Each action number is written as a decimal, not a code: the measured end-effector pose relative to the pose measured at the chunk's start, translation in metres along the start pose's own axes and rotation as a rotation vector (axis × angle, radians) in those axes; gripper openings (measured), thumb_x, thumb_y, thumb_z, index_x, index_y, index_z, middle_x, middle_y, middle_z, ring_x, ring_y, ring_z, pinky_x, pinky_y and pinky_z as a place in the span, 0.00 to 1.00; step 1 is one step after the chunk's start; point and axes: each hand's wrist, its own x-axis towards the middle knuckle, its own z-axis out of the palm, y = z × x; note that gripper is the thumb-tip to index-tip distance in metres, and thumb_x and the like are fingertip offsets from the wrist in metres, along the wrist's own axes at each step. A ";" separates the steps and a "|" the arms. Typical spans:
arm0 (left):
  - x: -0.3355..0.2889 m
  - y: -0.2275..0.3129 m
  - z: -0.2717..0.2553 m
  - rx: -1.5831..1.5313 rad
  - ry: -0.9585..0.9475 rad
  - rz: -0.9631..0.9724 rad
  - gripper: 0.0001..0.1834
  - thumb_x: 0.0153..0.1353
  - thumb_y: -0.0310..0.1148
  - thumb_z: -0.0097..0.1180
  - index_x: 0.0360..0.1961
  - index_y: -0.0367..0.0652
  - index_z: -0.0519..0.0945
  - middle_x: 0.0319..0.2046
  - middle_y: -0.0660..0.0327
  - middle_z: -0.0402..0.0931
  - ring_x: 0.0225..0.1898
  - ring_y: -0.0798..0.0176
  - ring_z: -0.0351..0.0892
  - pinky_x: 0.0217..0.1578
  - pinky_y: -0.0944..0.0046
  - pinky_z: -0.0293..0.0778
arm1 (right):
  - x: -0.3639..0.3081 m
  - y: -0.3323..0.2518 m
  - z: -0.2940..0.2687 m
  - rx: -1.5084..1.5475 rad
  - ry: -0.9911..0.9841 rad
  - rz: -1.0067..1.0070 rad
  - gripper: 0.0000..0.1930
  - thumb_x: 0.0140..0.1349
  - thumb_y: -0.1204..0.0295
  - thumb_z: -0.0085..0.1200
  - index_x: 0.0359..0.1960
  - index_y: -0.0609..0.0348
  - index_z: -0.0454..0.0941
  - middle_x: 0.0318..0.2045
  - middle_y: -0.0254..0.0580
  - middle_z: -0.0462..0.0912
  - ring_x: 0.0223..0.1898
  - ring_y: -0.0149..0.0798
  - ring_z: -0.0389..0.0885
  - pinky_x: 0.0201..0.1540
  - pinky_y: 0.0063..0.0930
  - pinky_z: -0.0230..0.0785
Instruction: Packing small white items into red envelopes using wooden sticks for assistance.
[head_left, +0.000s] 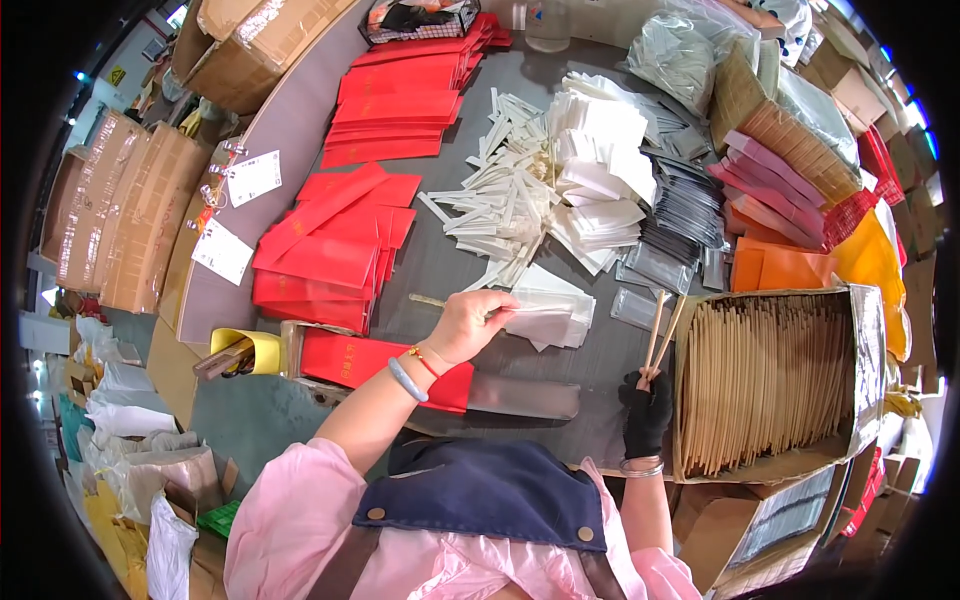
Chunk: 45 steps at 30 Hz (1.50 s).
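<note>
My left hand (470,325), bare, with a grey bangle and red string at its wrist, pinches the edge of a thin white packet (545,308) on a small stack of similar ones. In a black fingerless glove, my right hand (647,405) grips a pair of wooden chopsticks (656,335) that point upward and spread slightly. Beside it at the right stands a carton (868,350) full of upright wooden sticks (765,375). In front of my body lie a long red paper sleeve (345,360) and a clear plastic sleeve (520,396).
Red envelopes (330,245) lie in piles on the left. Narrow white packets (500,215) and wider white packets (600,130) are heaped mid-table, with dark clear-wrapped packets (685,205) to their right. A yellow cup (262,352) stands at the left edge, a bottle (547,25) at the back.
</note>
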 end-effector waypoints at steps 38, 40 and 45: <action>-0.090 0.031 -0.016 0.464 -0.312 0.045 0.38 0.39 0.38 0.74 0.55 0.40 0.77 0.53 0.57 0.71 0.54 0.49 0.67 0.55 0.50 0.66 | -0.018 -0.010 0.049 -0.602 -0.345 -0.192 0.05 0.57 0.70 0.62 0.34 0.53 0.83 0.33 0.44 0.82 0.39 0.51 0.80 0.41 0.42 0.73; -0.086 0.031 -0.009 0.441 -0.329 0.055 0.39 0.38 0.37 0.74 0.56 0.40 0.76 0.53 0.57 0.71 0.53 0.49 0.67 0.54 0.50 0.66 | -0.028 -0.026 0.095 -0.530 -0.496 -0.181 0.10 0.56 0.80 0.63 0.40 0.60 0.80 0.34 0.41 0.81 0.39 0.38 0.83 0.41 0.30 0.76; -0.075 0.034 -0.016 0.505 -0.371 0.121 0.42 0.38 0.35 0.74 0.59 0.43 0.73 0.50 0.57 0.72 0.52 0.50 0.69 0.53 0.51 0.67 | -0.028 -0.030 0.103 -0.222 -0.408 -0.136 0.14 0.56 0.81 0.62 0.43 0.59 0.74 0.34 0.43 0.80 0.35 0.35 0.81 0.37 0.27 0.74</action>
